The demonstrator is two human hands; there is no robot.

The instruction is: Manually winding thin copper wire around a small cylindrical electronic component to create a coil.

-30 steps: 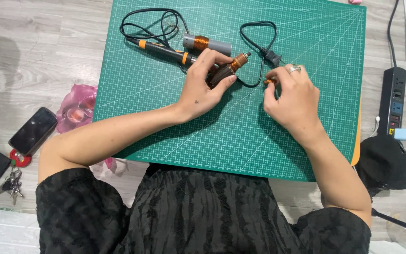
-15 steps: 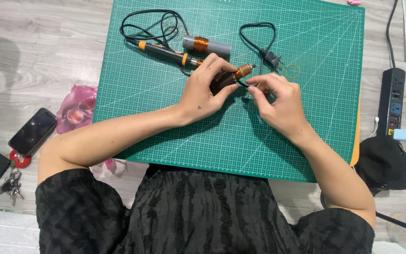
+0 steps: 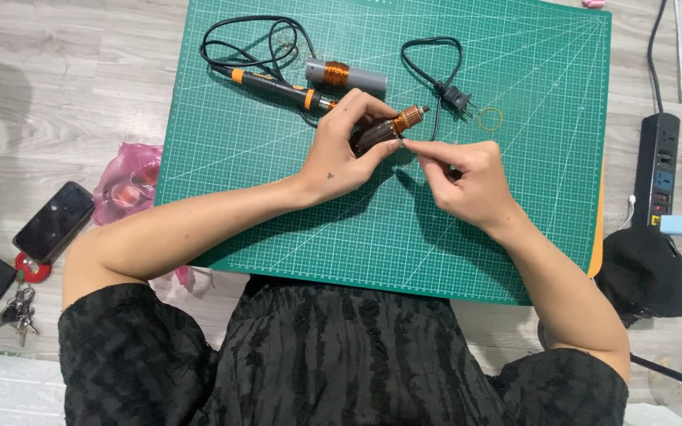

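Observation:
My left hand (image 3: 346, 147) grips a small dark motor rotor with a copper commutator end (image 3: 392, 129), lifted slightly over the green cutting mat (image 3: 515, 221). My right hand (image 3: 467, 180) has its fingers pinched together at the lower side of the rotor, touching it or a thin wire I cannot make out. Just behind the hands lies an orange-and-black soldering iron (image 3: 274, 85) with its black cord looped on the mat. A grey cylinder with a copper coil (image 3: 345, 76) lies beyond it.
A black plug with looped cord (image 3: 451, 96) and a yellow rubber band (image 3: 490, 119) lie on the mat at the right. A power strip (image 3: 661, 166) and a black cloth (image 3: 641, 272) are on the floor right. A phone (image 3: 53, 221), keys (image 3: 16, 312) and a pink bag (image 3: 128, 185) lie left.
My right hand has moved left from near the plug to the rotor and now pinches at its side. My left hand has kept hold of the rotor.

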